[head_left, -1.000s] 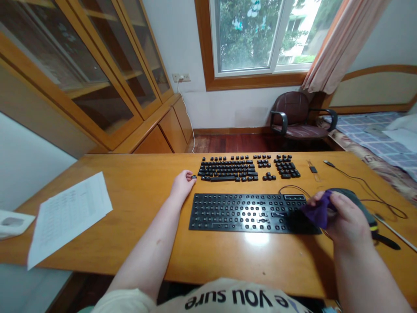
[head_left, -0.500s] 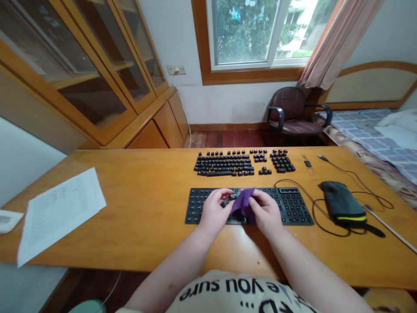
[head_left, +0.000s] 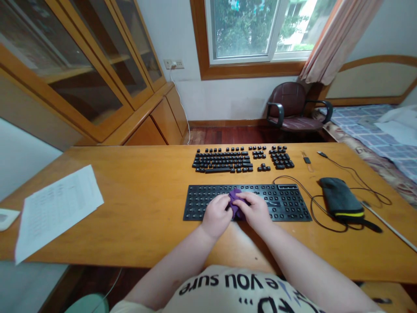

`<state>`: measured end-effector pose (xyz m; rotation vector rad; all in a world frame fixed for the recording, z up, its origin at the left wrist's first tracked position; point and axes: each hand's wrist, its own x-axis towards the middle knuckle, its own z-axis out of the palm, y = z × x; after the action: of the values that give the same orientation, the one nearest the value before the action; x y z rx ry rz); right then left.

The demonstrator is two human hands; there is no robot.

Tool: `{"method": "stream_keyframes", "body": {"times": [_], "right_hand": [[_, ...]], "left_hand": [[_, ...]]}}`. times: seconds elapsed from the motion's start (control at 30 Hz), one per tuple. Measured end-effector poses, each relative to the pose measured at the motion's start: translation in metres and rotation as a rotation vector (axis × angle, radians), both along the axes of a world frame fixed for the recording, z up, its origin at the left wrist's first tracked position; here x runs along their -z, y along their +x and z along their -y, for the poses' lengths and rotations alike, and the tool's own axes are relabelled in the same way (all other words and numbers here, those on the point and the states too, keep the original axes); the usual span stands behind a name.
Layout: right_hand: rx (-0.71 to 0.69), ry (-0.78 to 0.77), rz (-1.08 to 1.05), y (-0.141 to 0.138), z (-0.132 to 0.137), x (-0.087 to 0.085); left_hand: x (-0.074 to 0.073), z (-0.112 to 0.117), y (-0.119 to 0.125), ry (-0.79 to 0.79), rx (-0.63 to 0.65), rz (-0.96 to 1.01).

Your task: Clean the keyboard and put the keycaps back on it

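Observation:
A black keyboard base point(head_left: 286, 204) with its keycaps off lies on the wooden desk point(head_left: 143, 204) in front of me. My left hand point(head_left: 216, 215) and my right hand point(head_left: 256, 212) meet over its middle, fingers closed on a small purple cloth point(head_left: 233, 205) bunched between them. What the cloth wraps, if anything, is hidden. The removed black keycaps point(head_left: 224, 160) are laid out in keyboard order farther back on the desk.
A dark pouch with a yellow stripe point(head_left: 340, 200) and the keyboard cable point(head_left: 319, 217) lie at the right. Printed paper point(head_left: 55, 208) rests at the desk's left edge. A brown chair point(head_left: 293, 108) and a bed point(head_left: 384, 134) stand beyond; wooden cabinets line the left wall.
My right hand brought the purple cloth from the keyboard's right end to its middle. My left hand left the keycap rows and joined it. The cloth is now bunched tighter between both hands.

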<state>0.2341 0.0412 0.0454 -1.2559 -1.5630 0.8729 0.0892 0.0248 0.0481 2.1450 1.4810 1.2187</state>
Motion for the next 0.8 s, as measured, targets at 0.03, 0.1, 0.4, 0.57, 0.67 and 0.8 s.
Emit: {"method": "stream_keyframes", "body": {"times": [0.03, 0.1, 0.4, 0.57, 0.67, 0.8], "right_hand": [[-0.008, -0.017, -0.03, 0.001, 0.0, 0.0], [-0.017, -0.069, -0.097, 0.002, 0.0, 0.0], [0.0, -0.304, -0.445, 0.004, -0.006, 0.004], [-0.088, -0.302, -0.371, 0.003, 0.0, 0.0], [-0.077, -0.277, -0.276, 0.001, 0.003, -0.004], [-0.07, -0.278, -0.283, 0.004, 0.001, -0.007]], "left_hand": [[0.0, 0.001, 0.0, 0.009, -0.002, 0.016], [-0.001, 0.001, -0.001, 0.027, -0.002, 0.05], [-0.002, 0.0, 0.003, -0.049, -0.037, 0.254], [-0.002, 0.0, 0.001, -0.023, -0.062, 0.208], [-0.002, 0.001, 0.0, 0.012, -0.038, 0.142], [-0.001, 0.002, 0.001, -0.005, -0.019, 0.17]]}}
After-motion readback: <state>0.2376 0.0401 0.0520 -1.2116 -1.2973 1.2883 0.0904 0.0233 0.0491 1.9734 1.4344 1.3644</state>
